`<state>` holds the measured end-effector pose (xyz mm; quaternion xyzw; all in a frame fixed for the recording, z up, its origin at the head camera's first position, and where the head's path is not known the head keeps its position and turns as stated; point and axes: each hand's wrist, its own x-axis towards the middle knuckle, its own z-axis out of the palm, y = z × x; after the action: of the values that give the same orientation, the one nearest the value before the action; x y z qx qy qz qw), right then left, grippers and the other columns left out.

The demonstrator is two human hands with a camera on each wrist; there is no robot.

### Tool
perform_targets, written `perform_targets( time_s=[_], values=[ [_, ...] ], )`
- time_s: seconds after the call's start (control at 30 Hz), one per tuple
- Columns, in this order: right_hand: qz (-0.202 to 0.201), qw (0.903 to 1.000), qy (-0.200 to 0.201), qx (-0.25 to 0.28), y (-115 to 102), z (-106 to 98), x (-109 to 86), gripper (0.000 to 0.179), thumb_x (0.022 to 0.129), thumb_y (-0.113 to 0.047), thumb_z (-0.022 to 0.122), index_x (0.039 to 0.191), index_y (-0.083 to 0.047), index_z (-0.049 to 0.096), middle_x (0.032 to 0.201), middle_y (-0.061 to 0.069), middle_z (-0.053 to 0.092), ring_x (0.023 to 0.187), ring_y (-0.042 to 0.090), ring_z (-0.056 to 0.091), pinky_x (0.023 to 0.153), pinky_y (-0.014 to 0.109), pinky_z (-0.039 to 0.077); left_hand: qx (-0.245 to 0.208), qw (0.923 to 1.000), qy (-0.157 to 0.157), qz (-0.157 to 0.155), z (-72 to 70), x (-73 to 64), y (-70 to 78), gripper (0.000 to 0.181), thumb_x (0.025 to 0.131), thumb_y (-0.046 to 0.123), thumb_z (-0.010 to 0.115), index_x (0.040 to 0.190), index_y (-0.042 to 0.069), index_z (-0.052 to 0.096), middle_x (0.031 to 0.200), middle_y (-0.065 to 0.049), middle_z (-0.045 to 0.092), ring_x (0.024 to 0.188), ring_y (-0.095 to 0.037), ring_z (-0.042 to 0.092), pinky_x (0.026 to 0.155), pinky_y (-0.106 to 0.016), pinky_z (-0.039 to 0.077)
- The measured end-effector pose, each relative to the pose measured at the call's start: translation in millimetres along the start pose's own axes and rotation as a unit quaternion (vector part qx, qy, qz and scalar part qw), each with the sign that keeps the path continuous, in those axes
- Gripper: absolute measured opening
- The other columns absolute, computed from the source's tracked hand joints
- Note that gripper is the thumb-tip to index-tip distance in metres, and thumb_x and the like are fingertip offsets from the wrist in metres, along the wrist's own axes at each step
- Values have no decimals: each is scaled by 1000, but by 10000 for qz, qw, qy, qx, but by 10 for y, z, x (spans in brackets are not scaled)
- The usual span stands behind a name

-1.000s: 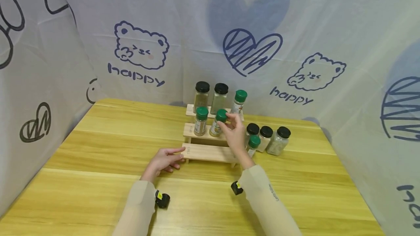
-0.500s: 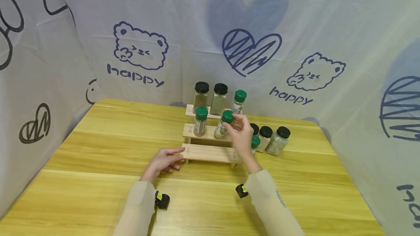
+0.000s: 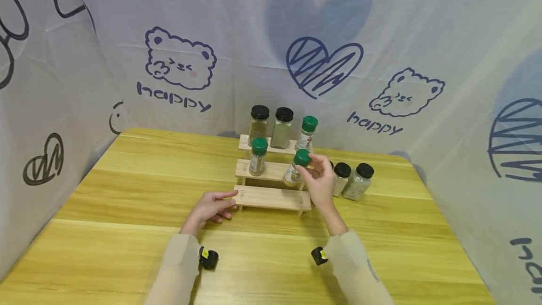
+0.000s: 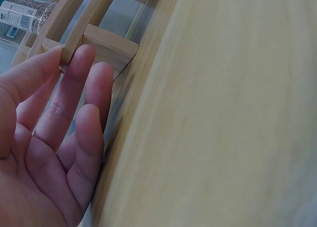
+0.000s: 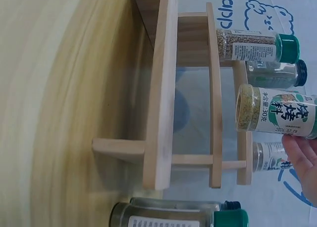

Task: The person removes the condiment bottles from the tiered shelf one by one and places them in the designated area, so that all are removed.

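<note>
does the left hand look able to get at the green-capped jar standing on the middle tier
Probably yes: the left hand would have to let go of the rack, but no jar stands between it and that green-capped jar.

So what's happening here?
A person's right hand holds a green-capped jar in its fingers, tilted and off the middle step of the rack. The left hand pinches the left end of the bottom step. Another green-capped jar stands on the middle step. More jars stand right of the rack.
</note>
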<state>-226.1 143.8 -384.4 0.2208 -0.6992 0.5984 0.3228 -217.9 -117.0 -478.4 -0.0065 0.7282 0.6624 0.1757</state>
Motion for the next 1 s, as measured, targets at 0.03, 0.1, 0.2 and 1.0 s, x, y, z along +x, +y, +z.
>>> perform_targets(
  time_s=[0.03,0.1,0.2,1.0],
  values=[
    [-17,10000,15,22,5,-13,-10,33,69,22,62,98,20,47,88,33,54,81,14,57,68,22,50,0,10000,3,-6,-3,3,-3,41,86,17,60,125,6,52,97,-15,65,59,-15,61,43,-21,45],
    [-38,10000,14,64,5,-42,-32,33,69,23,61,98,21,47,87,34,54,81,12,57,68,21,50,4,10000,-20,-2,-9,13,-14,41,87,17,59,125,6,51,98,-16,65,59,-16,61,43,-22,45],
    [-76,9999,-34,64,7,-89,-68,33,69,25,60,99,21,46,85,34,53,80,9,57,67,19,49,-9,10000,-57,-5,-13,25,-21,41,87,15,58,126,4,50,99,-17,64,60,-18,62,43,-23,46],
    [-96,9997,45,-212,16,-454,-320,36,66,26,61,98,22,45,82,34,53,79,10,58,67,16,49,-8,10000,-69,-13,16,-76,108,41,87,14,59,125,3,49,96,-15,65,59,-16,61,44,-23,46]
  ],
)
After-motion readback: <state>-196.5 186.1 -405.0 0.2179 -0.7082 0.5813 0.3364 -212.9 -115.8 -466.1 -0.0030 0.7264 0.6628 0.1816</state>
